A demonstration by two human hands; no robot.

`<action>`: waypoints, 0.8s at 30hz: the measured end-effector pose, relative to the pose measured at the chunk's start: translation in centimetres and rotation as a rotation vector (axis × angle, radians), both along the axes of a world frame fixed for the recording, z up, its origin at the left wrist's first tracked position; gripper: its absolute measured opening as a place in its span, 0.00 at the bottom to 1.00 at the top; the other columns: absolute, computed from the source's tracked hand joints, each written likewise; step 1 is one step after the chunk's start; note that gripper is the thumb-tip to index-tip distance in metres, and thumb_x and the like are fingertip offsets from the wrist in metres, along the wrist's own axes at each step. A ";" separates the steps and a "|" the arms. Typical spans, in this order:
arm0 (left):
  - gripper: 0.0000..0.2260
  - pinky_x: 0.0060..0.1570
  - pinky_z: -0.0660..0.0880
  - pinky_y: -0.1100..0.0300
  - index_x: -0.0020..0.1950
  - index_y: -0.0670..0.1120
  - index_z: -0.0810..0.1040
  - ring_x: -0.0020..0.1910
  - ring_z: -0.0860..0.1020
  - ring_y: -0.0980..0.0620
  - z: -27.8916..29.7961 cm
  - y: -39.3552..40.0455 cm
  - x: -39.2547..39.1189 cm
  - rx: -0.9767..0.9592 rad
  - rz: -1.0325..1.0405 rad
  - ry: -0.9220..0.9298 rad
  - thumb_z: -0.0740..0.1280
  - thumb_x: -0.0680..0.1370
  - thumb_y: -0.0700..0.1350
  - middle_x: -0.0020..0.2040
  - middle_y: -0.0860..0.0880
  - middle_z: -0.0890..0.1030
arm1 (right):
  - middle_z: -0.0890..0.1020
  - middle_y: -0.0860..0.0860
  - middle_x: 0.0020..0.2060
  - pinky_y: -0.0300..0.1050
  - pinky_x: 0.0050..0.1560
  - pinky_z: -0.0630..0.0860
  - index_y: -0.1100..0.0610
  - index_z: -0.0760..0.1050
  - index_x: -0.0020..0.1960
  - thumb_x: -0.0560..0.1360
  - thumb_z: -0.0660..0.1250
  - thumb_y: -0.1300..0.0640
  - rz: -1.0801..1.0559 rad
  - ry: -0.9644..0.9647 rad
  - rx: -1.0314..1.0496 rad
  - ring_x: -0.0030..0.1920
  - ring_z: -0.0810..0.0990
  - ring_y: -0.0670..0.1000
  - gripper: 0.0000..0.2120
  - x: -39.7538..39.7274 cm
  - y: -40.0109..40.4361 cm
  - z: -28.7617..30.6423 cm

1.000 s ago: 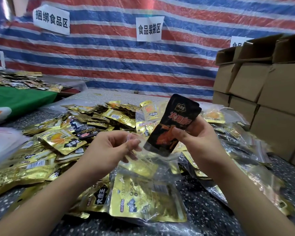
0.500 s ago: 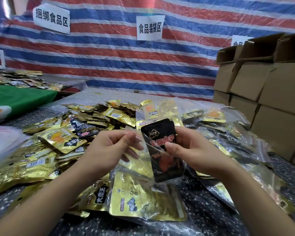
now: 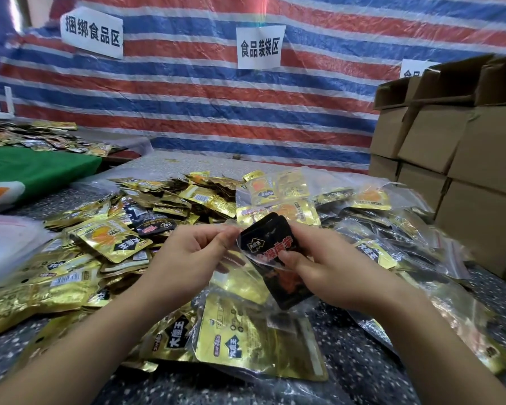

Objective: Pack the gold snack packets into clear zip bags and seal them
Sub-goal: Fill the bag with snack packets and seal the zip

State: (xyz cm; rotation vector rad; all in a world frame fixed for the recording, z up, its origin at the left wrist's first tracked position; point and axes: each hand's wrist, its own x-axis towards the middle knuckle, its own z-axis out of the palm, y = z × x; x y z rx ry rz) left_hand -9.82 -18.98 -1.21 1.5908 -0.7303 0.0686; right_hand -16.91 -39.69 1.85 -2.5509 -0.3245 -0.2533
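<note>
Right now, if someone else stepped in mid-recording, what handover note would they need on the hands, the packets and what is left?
Left hand pinches the mouth of a clear zip bag.
Right hand grips a black packet, partly inside that bag, top still sticking out.
A gold packet shows inside the bag.
Loose gold packets are heaped on the left; filled bags lie behind and right.
Left: push the packet fully in, seal the zip, keep packing.

I see a dark speckled table carrying a heap of loose gold snack packets, with filled clear zip bags piled on its right.
</note>
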 end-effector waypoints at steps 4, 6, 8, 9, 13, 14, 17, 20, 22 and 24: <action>0.11 0.40 0.81 0.61 0.45 0.56 0.85 0.40 0.84 0.55 -0.2 0.0 0.1 0.011 0.013 -0.023 0.62 0.76 0.54 0.43 0.51 0.86 | 0.79 0.48 0.44 0.59 0.47 0.77 0.48 0.70 0.51 0.82 0.60 0.50 -0.047 -0.031 -0.127 0.44 0.78 0.52 0.03 0.0 0.6 0.2; 0.12 0.41 0.81 0.60 0.45 0.54 0.85 0.40 0.85 0.53 -0.1 -0.1 0.0 -0.014 0.015 -0.015 0.62 0.76 0.54 0.42 0.51 0.86 | 0.79 0.49 0.42 0.59 0.45 0.77 0.49 0.70 0.50 0.82 0.61 0.51 -0.052 -0.063 -0.090 0.42 0.78 0.52 0.03 -0.1 0.7 0.4; 0.13 0.40 0.81 0.60 0.45 0.53 0.85 0.40 0.85 0.52 0.0 -0.1 0.0 -0.056 0.019 0.005 0.61 0.76 0.54 0.41 0.51 0.86 | 0.80 0.49 0.40 0.59 0.44 0.77 0.50 0.72 0.50 0.82 0.62 0.52 -0.071 -0.108 -0.049 0.40 0.79 0.52 0.03 -0.1 0.7 0.4; 0.13 0.39 0.81 0.61 0.45 0.53 0.85 0.40 0.85 0.52 0.0 -0.2 0.0 -0.065 0.021 0.008 0.61 0.76 0.54 0.41 0.51 0.87 | 0.80 0.48 0.40 0.58 0.43 0.78 0.50 0.72 0.50 0.81 0.62 0.52 -0.080 -0.123 -0.063 0.40 0.79 0.52 0.02 0.0 0.7 0.4; 0.15 0.41 0.80 0.63 0.45 0.53 0.87 0.43 0.85 0.54 -0.3 -0.1 -0.1 -0.022 0.010 -0.023 0.61 0.78 0.54 0.42 0.52 0.87 | 0.80 0.45 0.43 0.53 0.44 0.78 0.46 0.71 0.53 0.80 0.62 0.49 -0.038 -0.113 -0.238 0.42 0.78 0.48 0.02 0.1 1.8 -0.2; 0.15 0.42 0.80 0.63 0.45 0.54 0.87 0.43 0.85 0.54 -0.3 -0.1 -0.1 -0.011 0.014 -0.032 0.61 0.78 0.54 0.42 0.52 0.87 | 0.81 0.44 0.45 0.52 0.45 0.78 0.45 0.71 0.55 0.80 0.63 0.48 -0.033 -0.123 -0.268 0.43 0.78 0.47 0.04 0.2 2.2 -0.5; 0.15 0.36 0.77 0.70 0.44 0.55 0.86 0.39 0.84 0.56 -0.2 -0.1 0.1 -0.066 0.031 0.007 0.60 0.77 0.55 0.39 0.51 0.86 | 0.82 0.43 0.49 0.50 0.50 0.78 0.44 0.72 0.62 0.80 0.63 0.43 -0.112 -0.220 -0.222 0.48 0.79 0.46 0.12 0.5 2.3 -0.7; 0.16 0.34 0.78 0.67 0.44 0.54 0.86 0.39 0.85 0.54 0.0 0.0 0.3 -0.131 0.043 0.136 0.60 0.77 0.58 0.40 0.48 0.86 | 0.80 0.40 0.43 0.48 0.46 0.78 0.47 0.75 0.54 0.76 0.58 0.34 -0.118 -0.282 -0.100 0.44 0.78 0.42 0.19 0.5 1.8 -0.5; 0.17 0.34 0.79 0.65 0.44 0.53 0.86 0.41 0.85 0.52 -0.1 0.0 0.4 -0.143 0.044 0.187 0.60 0.77 0.58 0.42 0.47 0.87 | 0.80 0.41 0.42 0.45 0.44 0.78 0.48 0.76 0.51 0.74 0.56 0.31 -0.088 -0.290 -0.182 0.43 0.78 0.42 0.22 0.3 1.8 -0.6; 0.17 0.34 0.80 0.63 0.44 0.52 0.86 0.41 0.85 0.51 -0.1 -0.1 0.5 -0.182 0.028 0.238 0.60 0.77 0.58 0.44 0.46 0.87 | 0.80 0.44 0.39 0.49 0.41 0.77 0.52 0.78 0.48 0.78 0.64 0.42 -0.070 -0.385 -0.235 0.40 0.77 0.47 0.14 0.5 1.8 -0.9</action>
